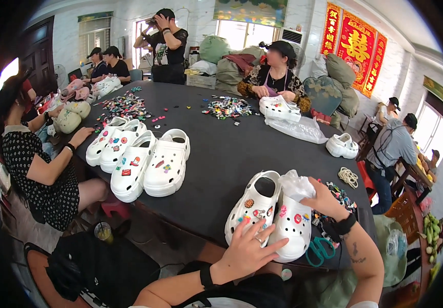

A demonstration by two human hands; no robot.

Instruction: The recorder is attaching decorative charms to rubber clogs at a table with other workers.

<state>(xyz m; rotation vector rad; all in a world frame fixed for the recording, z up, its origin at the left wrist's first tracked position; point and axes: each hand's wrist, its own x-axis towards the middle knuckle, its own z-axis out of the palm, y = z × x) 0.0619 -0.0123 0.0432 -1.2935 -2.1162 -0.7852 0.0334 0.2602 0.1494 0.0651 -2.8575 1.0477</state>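
Note:
Two white clogs stand side by side at the table's near edge in front of me. The left clog (246, 208) carries several colourful charms. On the right clog (292, 233) sit a few pink, red and blue ones, and some of its holes are bare. My left hand (244, 252) lies over the toes of both clogs, fingers spread. Crumpled clear plastic (297, 186) fills the right clog's opening. There my right hand (328, 199) closes on the plastic beside the heel; its fingertips are partly hidden. Teal-handled scissors (320, 252) lie just right of the clogs.
Loose charms (338, 197) lie beside my right forearm. Two pairs of charmed white clogs (167, 164) stand left on the dark table (206, 190). Farther off are charm piles (229, 108), a plastic bag (297, 129) and a white clog (342, 146). Co-workers sit around the table.

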